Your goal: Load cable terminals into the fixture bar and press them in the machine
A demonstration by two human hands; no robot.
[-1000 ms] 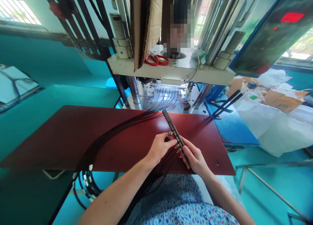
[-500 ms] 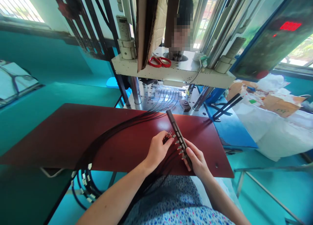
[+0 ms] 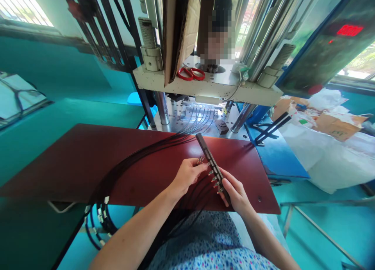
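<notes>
Over tabletop [image 3: 73, 164], left fingers [image 3: 200, 168] pinching metal connector [image 3: 200, 160], right fingers [image 3: 229, 186] gripping dark bar [image 3: 215, 168]

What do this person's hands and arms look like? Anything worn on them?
The left hand and right hand are gloveless; the visible forearms have no sleeves, watch or bracelet. The garment between them has blue and pink speckles.

Bar [image 3: 213, 165] in the right hand [image 3: 236, 191]!
Left hand [image 3: 186, 174] pinches a connector [image 3: 200, 160] just left; cables [image 3: 129, 160] cross the board [image 3: 61, 164], press [image 3: 172, 83] beyond.
</notes>
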